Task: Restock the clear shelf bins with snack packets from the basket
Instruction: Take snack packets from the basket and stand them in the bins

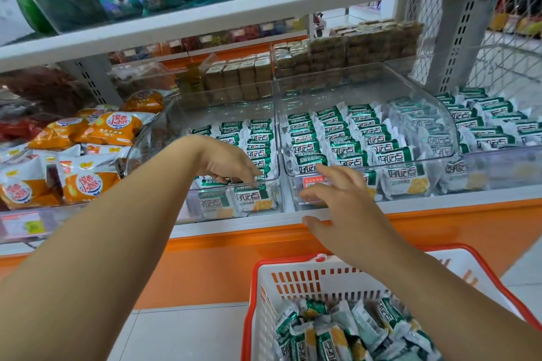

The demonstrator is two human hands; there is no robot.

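Two clear shelf bins stand side by side, the left bin [164, 138] part filled and the right bin [440, 114] packed with rows of green-and-white snack packets [346, 138]. My left hand [231, 163] reaches down into the front of the left bin, fingers curled down on the front-row packets [255, 199]; whether it grips one is hidden. In front of the right bin's front wall my right hand [343, 199] hovers with spread, straight fingers, holding nothing. Below it sits the white basket with a red rim [264, 278], holding several loose green packets [331, 331].
Orange-and-white snack bags [96, 132] fill the bin at the left. More green packets [492, 123] lie in a bin at the right. Brown wrapped blocks [243, 73] stand behind. An upper shelf [264, 6] overhangs. The shelf base is orange [205, 267], above a tiled floor.
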